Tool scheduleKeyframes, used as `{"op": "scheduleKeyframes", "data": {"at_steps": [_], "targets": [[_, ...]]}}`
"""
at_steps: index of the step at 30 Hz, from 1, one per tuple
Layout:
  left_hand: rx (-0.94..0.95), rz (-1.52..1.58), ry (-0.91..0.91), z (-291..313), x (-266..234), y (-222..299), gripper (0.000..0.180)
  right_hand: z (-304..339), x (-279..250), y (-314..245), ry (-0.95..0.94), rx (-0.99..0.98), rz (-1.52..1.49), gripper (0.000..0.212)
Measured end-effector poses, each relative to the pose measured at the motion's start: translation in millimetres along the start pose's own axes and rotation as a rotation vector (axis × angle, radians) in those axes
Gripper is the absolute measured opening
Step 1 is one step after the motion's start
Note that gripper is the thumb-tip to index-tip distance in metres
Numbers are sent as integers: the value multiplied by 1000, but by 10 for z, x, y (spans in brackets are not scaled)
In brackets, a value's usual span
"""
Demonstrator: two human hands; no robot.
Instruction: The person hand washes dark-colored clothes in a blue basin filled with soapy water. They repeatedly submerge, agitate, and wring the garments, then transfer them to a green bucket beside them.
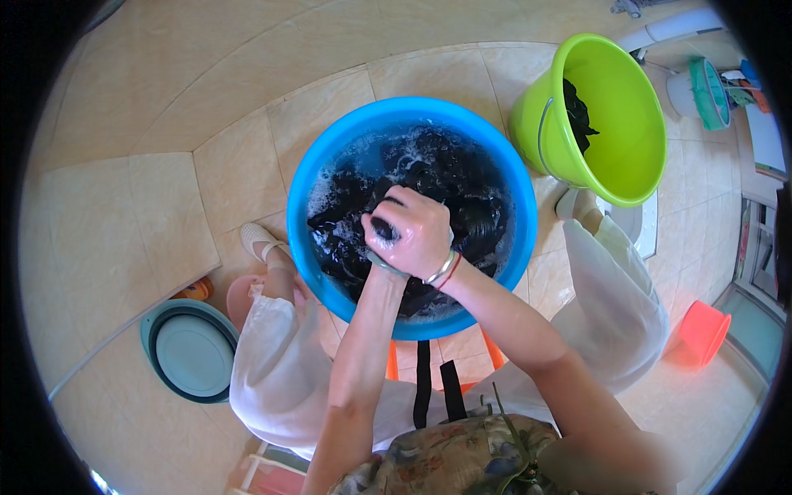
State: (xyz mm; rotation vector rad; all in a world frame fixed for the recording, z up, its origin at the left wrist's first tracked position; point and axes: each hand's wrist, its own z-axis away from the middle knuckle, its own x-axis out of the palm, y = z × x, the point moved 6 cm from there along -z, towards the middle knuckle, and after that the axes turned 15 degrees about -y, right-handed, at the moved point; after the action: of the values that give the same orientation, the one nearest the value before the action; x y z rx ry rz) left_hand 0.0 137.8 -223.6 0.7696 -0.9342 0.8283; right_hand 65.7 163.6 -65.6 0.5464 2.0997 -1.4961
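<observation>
My two hands are pressed together over a round blue basin [301,239] of sudsy water. My right hand [419,227] is on top, its fingers closed round wet black cloth [384,230] that bulges out between them. My left hand [391,255] is mostly covered by the right; it looks closed on the same bunch, though its fingers are hidden. More black cloth [474,223] fills the basin, partly under water, with white foam [323,194] along the edges.
A lime-green bucket [631,124], tilted in view, holds some black cloth [577,115] at the right. A grey-green collapsible basin [194,355] lies at the left near a pink stool-like object [242,301]. Farther right stands a small coral-red bucket [704,334]. Tiled wall [247,74] borders the far side.
</observation>
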Motion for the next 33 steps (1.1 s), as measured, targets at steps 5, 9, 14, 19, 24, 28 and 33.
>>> {"op": "scheduleKeyframes", "data": {"at_steps": [5, 9, 14, 19, 24, 28, 33], "targets": [[15, -279, 332, 173, 35, 25, 38, 7, 66, 750, -37, 328, -1, 17], [10, -346, 428, 194, 120, 93, 32, 222, 149, 1454, -90, 533, 97, 25], [-20, -445, 228, 70, -86, 282, 35, 415, -43, 1993, -38, 560, -43, 29], [-63, -606, 228, -195, -406, 233, 52, 556, 323, 1703, -427, 247, 395, 57], [-143, -558, 342, -430, -1050, 96, 56, 691, 853, 2155, -800, 510, 388, 57], [-251, -675, 464, -740, -1128, -78, 51, 931, 1044, 2898, -776, 860, 168, 53], [-214, -377, 146, -778, -974, 59, 45, 419, 732, 1816, -311, 278, -140, 29]]}}
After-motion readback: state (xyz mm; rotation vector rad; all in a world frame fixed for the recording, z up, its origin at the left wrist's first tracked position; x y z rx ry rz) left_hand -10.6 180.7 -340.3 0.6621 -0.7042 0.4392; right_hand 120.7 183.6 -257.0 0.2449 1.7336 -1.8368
